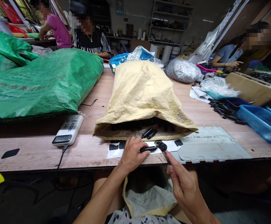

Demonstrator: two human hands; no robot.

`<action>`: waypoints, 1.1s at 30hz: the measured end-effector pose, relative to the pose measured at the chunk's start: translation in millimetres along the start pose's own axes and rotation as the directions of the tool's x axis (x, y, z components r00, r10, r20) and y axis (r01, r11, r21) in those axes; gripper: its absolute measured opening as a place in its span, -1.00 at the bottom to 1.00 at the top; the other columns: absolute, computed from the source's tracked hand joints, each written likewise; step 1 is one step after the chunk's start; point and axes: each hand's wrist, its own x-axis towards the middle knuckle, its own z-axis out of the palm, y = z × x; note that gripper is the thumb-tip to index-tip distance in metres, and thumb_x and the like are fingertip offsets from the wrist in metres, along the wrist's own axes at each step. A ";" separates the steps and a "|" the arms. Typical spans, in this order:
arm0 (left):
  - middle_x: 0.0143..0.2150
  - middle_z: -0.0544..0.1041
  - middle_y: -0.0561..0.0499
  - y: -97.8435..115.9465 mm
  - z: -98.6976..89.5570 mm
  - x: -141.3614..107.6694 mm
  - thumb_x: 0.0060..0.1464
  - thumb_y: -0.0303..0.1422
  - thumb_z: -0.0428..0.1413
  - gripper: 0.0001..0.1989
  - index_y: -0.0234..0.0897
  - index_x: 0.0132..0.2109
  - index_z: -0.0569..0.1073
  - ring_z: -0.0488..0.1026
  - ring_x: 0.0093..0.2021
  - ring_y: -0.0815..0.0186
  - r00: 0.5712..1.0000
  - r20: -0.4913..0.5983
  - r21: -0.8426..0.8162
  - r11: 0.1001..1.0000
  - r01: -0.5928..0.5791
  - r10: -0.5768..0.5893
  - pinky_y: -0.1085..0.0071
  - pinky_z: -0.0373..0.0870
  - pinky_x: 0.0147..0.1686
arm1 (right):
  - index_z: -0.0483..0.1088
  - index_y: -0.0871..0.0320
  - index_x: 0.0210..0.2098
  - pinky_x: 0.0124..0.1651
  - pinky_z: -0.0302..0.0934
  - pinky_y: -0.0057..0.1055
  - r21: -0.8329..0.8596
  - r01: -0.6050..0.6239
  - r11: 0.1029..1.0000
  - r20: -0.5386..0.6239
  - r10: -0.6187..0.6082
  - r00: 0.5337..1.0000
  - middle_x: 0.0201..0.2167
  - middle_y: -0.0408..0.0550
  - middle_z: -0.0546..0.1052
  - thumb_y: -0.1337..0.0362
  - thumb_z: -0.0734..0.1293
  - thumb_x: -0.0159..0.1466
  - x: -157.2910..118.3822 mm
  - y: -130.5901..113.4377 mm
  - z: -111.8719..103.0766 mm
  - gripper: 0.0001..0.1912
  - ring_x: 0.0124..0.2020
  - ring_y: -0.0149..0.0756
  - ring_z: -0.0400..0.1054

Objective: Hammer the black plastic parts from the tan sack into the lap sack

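My left hand [134, 152] is closed on a short black cylindrical piece [149, 149], which points right just above the table's front edge. My right hand [183, 179] grips a thin handled tool [166, 156], its index finger stretched along the shaft. A round black head [161, 145] sits at the tool's far end, close to the tip of the black piece; I cannot tell whether they touch. Two more black pieces [149, 133] lie at the mouth of a yellow woven sack [144, 90], where dark contents show in shadow. Under the hands is a white strip [113, 153] with black patches.
A green sack [44, 81] fills the left, beside a white power bank [67, 130] with a cable. On the right are a grey sheet [213, 144], a blue basket [261, 123] and black parts [227, 111]. Below hangs another open sack [150, 199]. Several people sit beyond.
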 end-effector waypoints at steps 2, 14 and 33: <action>-0.25 0.51 0.05 -0.1 -0.1 -0.3 0.07 -0.37 0.32 -0.86 -0.17 -0.18 0.60 0.35 -0.09 0.20 1.000 -0.003 -0.006 1.000 0.000 0.000 0.26 0.22 -0.05 | 0.18 0.06 0.37 -0.02 0.42 -0.54 -0.005 -0.012 1.000 0.049 0.013 0.999 0.03 -0.01 0.57 0.45 0.13 0.41 -1.0 2.5 0.5 -0.44 -0.10 -0.41 0.52; -0.25 0.51 0.07 -0.3 -0.5 -0.6 0.05 -0.41 0.32 -0.84 -0.14 -0.19 0.59 0.36 -0.10 0.21 1.000 -0.010 -0.021 1.000 -0.001 0.000 0.25 0.22 -0.06 | 0.23 0.09 0.34 -0.03 0.43 -0.49 0.017 -0.052 0.999 0.147 0.049 0.988 0.00 0.01 0.59 0.37 0.12 0.42 4.2 -3.4 5.9 -0.48 -0.09 -0.35 0.54; -0.25 0.50 0.05 -1.0 -3.0 -0.5 0.08 -0.37 0.27 -0.87 -0.15 -0.17 0.56 0.35 -0.12 0.20 0.999 -0.006 0.012 0.999 -0.048 0.048 0.25 0.24 -0.05 | 0.47 0.07 0.07 -0.24 0.15 -0.30 -0.675 -0.115 0.729 -0.156 0.012 0.988 -0.23 -0.03 0.49 0.37 0.24 0.34 25.1 103.6 -0.8 -0.65 -0.25 -0.21 0.29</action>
